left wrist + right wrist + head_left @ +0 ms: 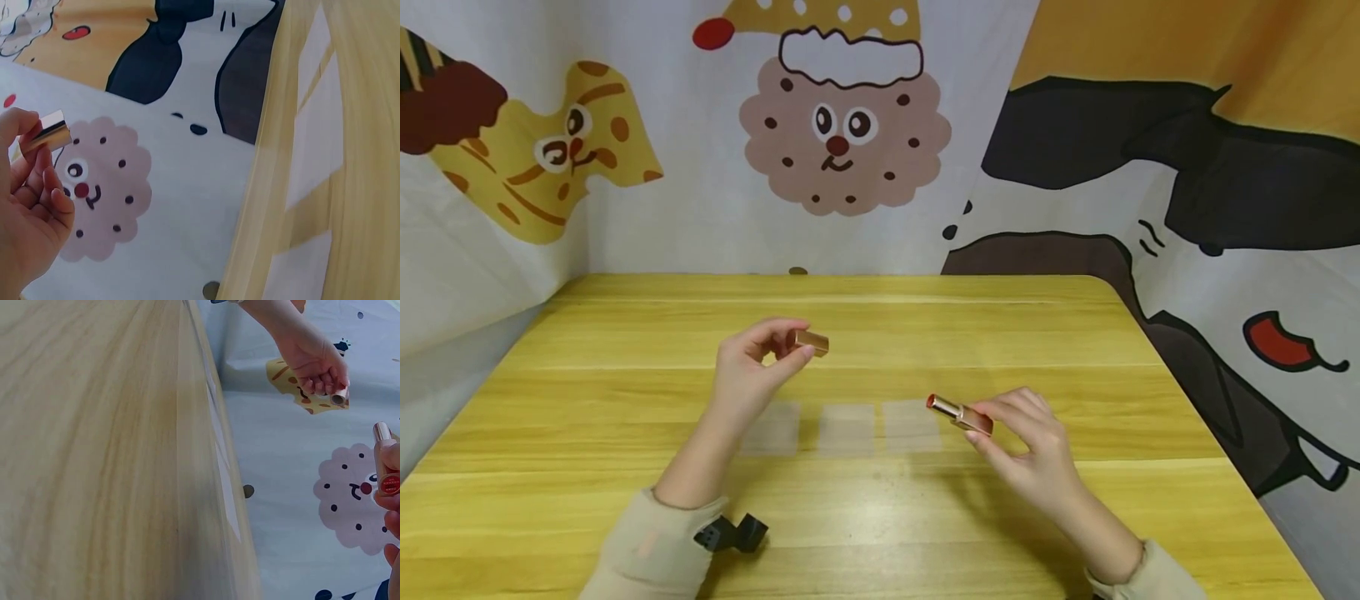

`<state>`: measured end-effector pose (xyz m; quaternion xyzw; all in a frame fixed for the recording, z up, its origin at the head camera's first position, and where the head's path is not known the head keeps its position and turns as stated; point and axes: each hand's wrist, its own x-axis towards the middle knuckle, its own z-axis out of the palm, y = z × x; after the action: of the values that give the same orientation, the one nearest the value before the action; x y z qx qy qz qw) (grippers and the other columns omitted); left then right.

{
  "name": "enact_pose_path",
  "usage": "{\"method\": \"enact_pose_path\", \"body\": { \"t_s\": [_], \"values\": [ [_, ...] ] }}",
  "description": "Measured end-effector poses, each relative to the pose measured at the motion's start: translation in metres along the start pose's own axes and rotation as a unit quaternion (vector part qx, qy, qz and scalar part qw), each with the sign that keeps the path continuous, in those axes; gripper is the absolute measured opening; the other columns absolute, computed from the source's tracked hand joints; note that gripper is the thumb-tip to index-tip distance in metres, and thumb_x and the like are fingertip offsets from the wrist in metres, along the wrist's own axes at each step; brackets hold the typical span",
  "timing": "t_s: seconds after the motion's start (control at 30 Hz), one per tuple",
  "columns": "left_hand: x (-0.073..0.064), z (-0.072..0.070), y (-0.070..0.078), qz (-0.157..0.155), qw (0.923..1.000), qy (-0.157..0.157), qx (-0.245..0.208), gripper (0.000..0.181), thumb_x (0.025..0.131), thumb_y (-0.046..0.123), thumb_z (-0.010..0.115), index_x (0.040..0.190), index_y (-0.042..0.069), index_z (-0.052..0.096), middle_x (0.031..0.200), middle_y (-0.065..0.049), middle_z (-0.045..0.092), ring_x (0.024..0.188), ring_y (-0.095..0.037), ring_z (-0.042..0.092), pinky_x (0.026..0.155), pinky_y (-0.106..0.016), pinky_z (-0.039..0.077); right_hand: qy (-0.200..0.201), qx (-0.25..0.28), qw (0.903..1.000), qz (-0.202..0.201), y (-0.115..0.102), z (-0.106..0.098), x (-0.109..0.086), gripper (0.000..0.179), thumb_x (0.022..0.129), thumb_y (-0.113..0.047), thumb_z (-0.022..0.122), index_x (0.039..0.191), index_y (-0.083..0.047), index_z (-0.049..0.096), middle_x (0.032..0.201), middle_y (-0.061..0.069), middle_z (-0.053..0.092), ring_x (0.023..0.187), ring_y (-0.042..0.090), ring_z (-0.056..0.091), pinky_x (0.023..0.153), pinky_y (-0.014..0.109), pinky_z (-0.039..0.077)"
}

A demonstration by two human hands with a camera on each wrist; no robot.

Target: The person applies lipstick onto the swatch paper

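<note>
Between thumb and fingertips my left hand (752,358) pinches a rose-gold lipstick cap (812,342), held above the table left of centre. In the left wrist view the shiny cap (51,131) catches the light. My right hand (1030,442) grips the base of an uncapped lipstick (961,415), tilted so its red tip points up and left. A round red label shows on the lipstick's (382,456) bottom end in the right wrist view. Cap and lipstick are apart, the cap higher up and to the left in the head view.
Three pale square patches (847,429) lie in a row on the wooden table (865,533). A black wrist device (733,533) sits at the left sleeve cuff. Behind the table hangs a cartoon-printed cloth (662,225), which also runs down the right side.
</note>
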<state>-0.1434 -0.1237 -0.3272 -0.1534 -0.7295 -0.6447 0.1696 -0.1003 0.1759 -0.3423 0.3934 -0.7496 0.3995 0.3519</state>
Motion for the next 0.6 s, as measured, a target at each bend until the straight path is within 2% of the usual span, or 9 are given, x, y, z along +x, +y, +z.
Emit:
{"method": "enact_pose_path", "body": {
  "t_s": [0.13,0.4,0.6],
  "values": [
    [0.0,-0.008,0.005,-0.006,0.9997,0.016,0.015,0.02,0.075,-0.007,0.067,0.095,-0.008,0.064,0.073,-0.007,0.053,0.066,-0.015,0.048,0.059,-0.022,0.042,-0.003,0.0,1.0,-0.001,0.001,0.0,-0.001,0.025,0.083,-0.021,0.066,0.079,0.004,0.066,0.074,0.006,0.062,0.069,0.019,0.051,0.067,0.027,0.036],
    [0.005,-0.026,-0.024,-0.029,0.9979,0.032,0.05,0.022,0.076,0.004,0.071,0.098,0.001,0.067,0.077,-0.005,0.055,0.069,-0.016,0.048,0.059,-0.022,0.042,-0.002,0.001,0.9999,-0.01,0.001,0.001,-0.001,0.026,0.083,-0.021,0.065,0.08,0.004,0.066,0.074,0.005,0.063,0.068,0.019,0.051,0.066,0.028,0.037],
    [0.006,-0.036,-0.03,-0.033,0.9964,0.038,0.068,0.025,0.077,0.011,0.072,0.099,0.002,0.066,0.078,-0.006,0.055,0.071,-0.016,0.048,0.059,-0.021,0.043,-0.007,-0.001,1.0,-0.005,0.002,0.001,-0.001,0.027,0.084,-0.022,0.065,0.08,0.005,0.066,0.075,0.006,0.063,0.069,0.019,0.051,0.067,0.027,0.037]
  ]
}}
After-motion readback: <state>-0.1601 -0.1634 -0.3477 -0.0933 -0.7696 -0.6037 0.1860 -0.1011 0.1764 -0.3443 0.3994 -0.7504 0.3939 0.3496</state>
